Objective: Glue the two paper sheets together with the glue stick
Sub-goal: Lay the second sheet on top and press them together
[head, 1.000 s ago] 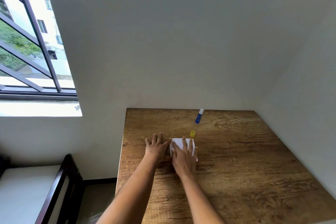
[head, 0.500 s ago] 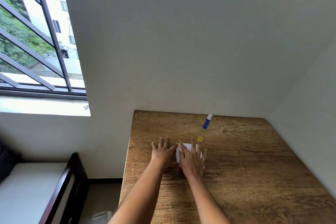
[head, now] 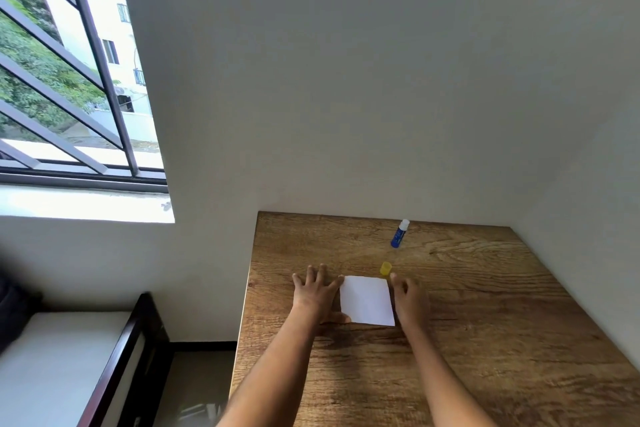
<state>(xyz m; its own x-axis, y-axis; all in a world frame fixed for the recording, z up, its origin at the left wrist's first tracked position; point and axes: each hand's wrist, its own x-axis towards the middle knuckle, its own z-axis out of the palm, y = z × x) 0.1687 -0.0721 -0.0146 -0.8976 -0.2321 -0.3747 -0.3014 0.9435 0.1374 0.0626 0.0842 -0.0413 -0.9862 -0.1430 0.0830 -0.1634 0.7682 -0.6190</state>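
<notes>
The white paper (head: 366, 300) is lying flat on the wooden worktop (head: 485, 322). The left hand (head: 317, 295) is resting open with spread fingers, touching the paper's left edge. The right hand (head: 408, 298) is lying just at the right edge, fingers relaxed, holding nothing. The yellow cap (head: 385, 268) is standing just behind the paper, and the blue glue stick (head: 399, 234) is lying farther back near the wall.

Paper (head: 366, 300) flat on table (head: 485, 322), btwn hands: left (head: 317, 295), right (head: 410, 300). Cap (head: 385, 269) just behind paper; glue (head: 399, 234) farther back.
</notes>
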